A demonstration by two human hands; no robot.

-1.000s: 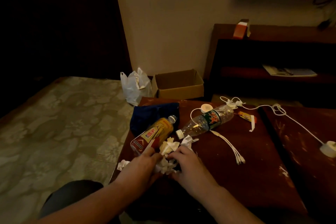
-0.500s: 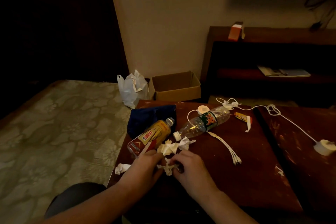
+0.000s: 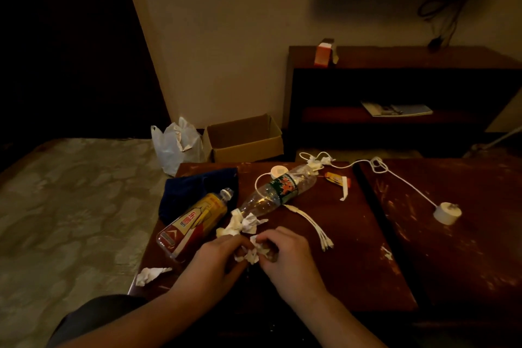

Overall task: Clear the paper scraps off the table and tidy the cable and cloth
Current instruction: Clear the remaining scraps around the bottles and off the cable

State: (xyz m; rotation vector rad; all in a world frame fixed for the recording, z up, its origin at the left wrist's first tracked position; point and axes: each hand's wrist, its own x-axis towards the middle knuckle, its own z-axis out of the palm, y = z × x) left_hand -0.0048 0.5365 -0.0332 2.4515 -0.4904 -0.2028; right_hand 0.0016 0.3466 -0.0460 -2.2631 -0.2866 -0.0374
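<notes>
My left hand (image 3: 216, 258) and my right hand (image 3: 285, 256) meet near the front of the dark wooden table (image 3: 353, 263), both with fingers curled round a wad of crumpled white paper scraps (image 3: 252, 254). More crumpled scraps (image 3: 240, 224) lie just beyond my fingers. One scrap (image 3: 149, 275) sits alone at the table's front left edge. A dark blue cloth (image 3: 187, 192) lies bunched at the far left corner. A white multi-head cable (image 3: 308, 224) runs across the middle, and its cord (image 3: 395, 176) leads right to a round white plug (image 3: 447, 213).
A yellow drink bottle (image 3: 195, 223) and a clear plastic bottle (image 3: 278, 188) lie on their sides behind the scraps. A small orange wrapper (image 3: 336, 178) lies at the back. On the floor beyond the table stand a white plastic bag (image 3: 175, 144) and an open cardboard box (image 3: 244, 138).
Both hands have drawn the gathered scraps slightly toward me and closed tighter around them, leaving a couple of scraps by the bottles. The view shifted a little.
</notes>
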